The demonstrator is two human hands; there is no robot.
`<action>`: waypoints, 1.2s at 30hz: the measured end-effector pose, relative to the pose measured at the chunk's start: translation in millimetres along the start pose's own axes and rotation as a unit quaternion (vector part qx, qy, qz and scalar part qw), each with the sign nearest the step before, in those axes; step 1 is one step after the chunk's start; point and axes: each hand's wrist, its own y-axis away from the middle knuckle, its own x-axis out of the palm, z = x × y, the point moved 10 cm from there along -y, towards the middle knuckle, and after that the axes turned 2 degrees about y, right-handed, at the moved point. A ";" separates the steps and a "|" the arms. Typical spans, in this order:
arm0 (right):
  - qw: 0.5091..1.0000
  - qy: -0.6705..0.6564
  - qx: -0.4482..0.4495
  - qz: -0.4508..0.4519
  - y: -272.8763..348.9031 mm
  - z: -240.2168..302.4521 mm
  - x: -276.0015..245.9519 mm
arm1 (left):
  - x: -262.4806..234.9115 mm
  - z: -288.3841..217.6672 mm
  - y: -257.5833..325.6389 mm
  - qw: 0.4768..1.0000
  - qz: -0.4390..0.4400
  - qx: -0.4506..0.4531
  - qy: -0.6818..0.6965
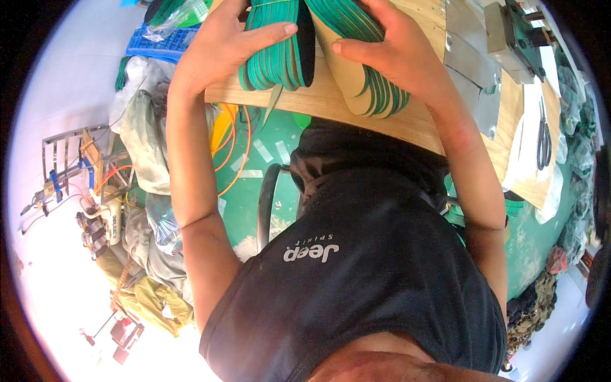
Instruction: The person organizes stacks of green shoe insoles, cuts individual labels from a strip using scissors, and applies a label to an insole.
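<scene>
My left hand (pixel 219 48) grips a fanned stack of green-edged shoe insoles (pixel 280 60) with a black one on the outside, thumb laid across the top. My right hand (pixel 391 54) holds a second stack of insoles (pixel 366 89) whose tan face points toward me, green edges showing behind it. Both stacks rest on or just above the near edge of a wooden worktable (pixel 318 102). The stacks stand close together, almost touching. My dark sleeveless shirt (pixel 369 267) fills the lower middle.
Scissors (pixel 544 137) lie on the table at the right, behind silvery foil sheets (pixel 474 70) and a metal machine (pixel 512 35). A blue crate (pixel 156 41), plastic bags (pixel 143 134) and orange cable (pixel 232 137) sit on the left over the green floor (pixel 245 210).
</scene>
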 end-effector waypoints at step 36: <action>0.931 0.361 0.045 0.006 102.9 5.1 -76.3 | -35.6 -45.8 -53.4 0.945 -0.112 0.251 -0.176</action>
